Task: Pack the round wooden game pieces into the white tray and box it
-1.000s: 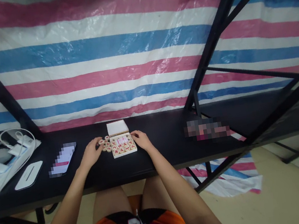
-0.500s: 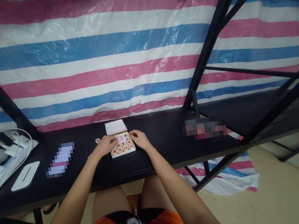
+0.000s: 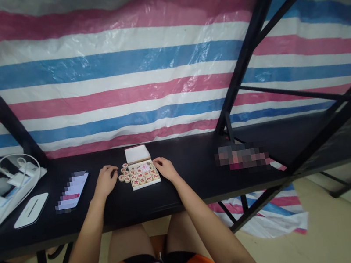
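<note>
A shallow white box [image 3: 146, 185] on the black table holds rows of round Chinese chess pieces [image 3: 148, 178] with red or dark characters. Its fingers bent at the box's right edge, my right hand [image 3: 166, 168] grips the box there. My left hand [image 3: 106, 180] is to the left, thumb and fingers apart, with nothing visible in it. Between that hand and the box lie several loose chess pieces [image 3: 127, 179]. A white box lid [image 3: 137, 154] rests just behind the box, inner side up.
To the left are a phone [image 3: 74, 189], a white flat device [image 3: 32, 210] and a power strip [image 3: 20, 180] with white cables. A blurred object [image 3: 241, 156] sits at the right. Black metal posts [image 3: 240, 59] frame the table [image 3: 197, 168], with striped plastic sheeting [image 3: 129, 94] behind.
My left hand has moved left, off the chess pieces in the box, uncovering loose pieces beside it. The right hand stays at the box's edge. The view has tilted up slightly.
</note>
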A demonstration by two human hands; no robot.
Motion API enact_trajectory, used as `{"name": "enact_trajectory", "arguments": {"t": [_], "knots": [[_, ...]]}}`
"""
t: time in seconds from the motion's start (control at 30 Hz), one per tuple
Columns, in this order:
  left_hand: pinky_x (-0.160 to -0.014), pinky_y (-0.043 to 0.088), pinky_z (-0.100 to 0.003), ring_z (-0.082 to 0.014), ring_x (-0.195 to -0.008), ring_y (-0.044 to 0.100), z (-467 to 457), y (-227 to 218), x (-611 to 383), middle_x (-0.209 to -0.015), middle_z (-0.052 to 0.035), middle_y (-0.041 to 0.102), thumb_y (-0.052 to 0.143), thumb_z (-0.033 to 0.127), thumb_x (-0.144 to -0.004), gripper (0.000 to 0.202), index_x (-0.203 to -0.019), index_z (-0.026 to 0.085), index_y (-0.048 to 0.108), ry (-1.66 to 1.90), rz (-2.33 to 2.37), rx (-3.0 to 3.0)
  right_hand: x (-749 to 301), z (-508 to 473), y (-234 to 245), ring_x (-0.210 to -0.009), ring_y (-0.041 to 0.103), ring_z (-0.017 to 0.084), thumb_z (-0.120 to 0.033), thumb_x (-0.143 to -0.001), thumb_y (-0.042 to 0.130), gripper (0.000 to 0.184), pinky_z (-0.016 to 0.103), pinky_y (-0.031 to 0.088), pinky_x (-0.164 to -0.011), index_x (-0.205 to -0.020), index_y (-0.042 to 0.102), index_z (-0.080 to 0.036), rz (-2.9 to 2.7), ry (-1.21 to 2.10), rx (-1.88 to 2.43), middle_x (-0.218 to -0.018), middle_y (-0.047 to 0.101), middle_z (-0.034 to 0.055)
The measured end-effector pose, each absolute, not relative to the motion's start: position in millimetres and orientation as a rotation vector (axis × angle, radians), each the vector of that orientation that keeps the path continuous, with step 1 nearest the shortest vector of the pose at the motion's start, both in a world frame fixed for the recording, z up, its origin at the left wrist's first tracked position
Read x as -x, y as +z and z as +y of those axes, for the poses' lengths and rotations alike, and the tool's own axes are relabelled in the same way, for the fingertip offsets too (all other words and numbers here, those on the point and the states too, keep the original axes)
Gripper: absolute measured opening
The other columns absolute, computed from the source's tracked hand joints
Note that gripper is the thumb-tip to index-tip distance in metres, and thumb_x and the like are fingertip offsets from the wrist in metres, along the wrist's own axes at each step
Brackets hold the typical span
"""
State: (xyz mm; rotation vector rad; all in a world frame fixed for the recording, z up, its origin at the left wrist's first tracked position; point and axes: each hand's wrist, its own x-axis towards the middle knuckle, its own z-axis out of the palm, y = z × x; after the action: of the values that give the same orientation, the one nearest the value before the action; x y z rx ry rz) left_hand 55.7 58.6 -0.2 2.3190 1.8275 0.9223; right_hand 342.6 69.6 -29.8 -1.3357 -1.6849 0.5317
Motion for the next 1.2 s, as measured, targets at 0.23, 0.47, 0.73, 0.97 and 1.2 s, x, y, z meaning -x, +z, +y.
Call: {"name": "enact_trajectory", "arguments": {"t": [0.23, 0.47, 0.73, 0.97, 1.2], "knots": [[-0.089, 0.044, -0.037, -0.0273, -0.1, 0.056, 62.1, -2.6, -49.1, -0.108, -0.0125, 0.059, 0.046, 0.023, -0.081, 0.034, -0.109, 0.018, 0.064, 0.698, 2.112, -2.213, -343.0, 69.9, -29.5, -0.08, 0.059, 0.014, -0.026, -0.081, 0.05, 0.019, 0.026, 0.044, -0.08, -0.087, 0.067, -0.021, -1.682, 0.538, 1.35, -0.086, 0.064, 0.0017], [-0.082, 0.047, -0.032, -0.0222, -0.089, 0.06, 61.6, -1.2, -53.7, -0.097, -0.0085, 0.063, 0.049, 0.03, -0.083, 0.026, -0.101, 0.021, 0.066, 0.745, 2.028, -2.187, -342.5, 68.4, -26.2, -0.087, 0.059, 0.016, -0.035, -0.088, 0.043, 0.028, 0.027, 0.041, -0.084, -0.089, 0.068, -0.022, -1.666, 0.557, 1.392, -0.091, 0.065, 0.0026], [-0.082, 0.044, -0.028, -0.0203, -0.09, 0.061, 63.1, 36.8, -132.6, -0.092, -0.0049, 0.068, 0.051, 0.029, -0.081, 0.02, -0.091, 0.021, 0.066, 0.787, 1.403, -2.461, -344.5, 73.3, -31.3, -0.084, 0.059, 0.015, -0.034, -0.087, 0.046, 0.025, 0.025, 0.041, -0.081, -0.091, 0.067, -0.022, -1.71, 0.52, 1.384, -0.09, 0.066, 0.0024], [-0.082, 0.045, -0.028, -0.0211, -0.086, 0.064, 70.1, 32.8, -153.1, -0.084, -0.0042, 0.071, 0.054, 0.031, -0.078, 0.02, -0.081, 0.023, 0.072, 0.447, 1.354, -2.529, -344.0, 71.4, -27.4, -0.09, 0.058, 0.016, -0.037, -0.091, 0.039, 0.032, 0.027, 0.04, -0.084, -0.089, 0.067, -0.022, -1.709, 0.535, 1.391, -0.094, 0.066, 0.0044], [-0.09, 0.043, -0.035, -0.0226, -0.096, 0.059, 62.8, 27.8, -103.7, -0.103, -0.0075, 0.066, 0.043, 0.035, -0.084, 0.032, -0.099, 0.019, 0.068, 0.807, 1.402, -2.442, -343.7, 71.4, -31.1, -0.081, 0.059, 0.015, -0.029, -0.083, 0.05, 0.02, 0.027, 0.043, -0.08, -0.088, 0.067, -0.021, -1.696, 0.537, 1.334, -0.088, 0.065, 0.0023]]}}
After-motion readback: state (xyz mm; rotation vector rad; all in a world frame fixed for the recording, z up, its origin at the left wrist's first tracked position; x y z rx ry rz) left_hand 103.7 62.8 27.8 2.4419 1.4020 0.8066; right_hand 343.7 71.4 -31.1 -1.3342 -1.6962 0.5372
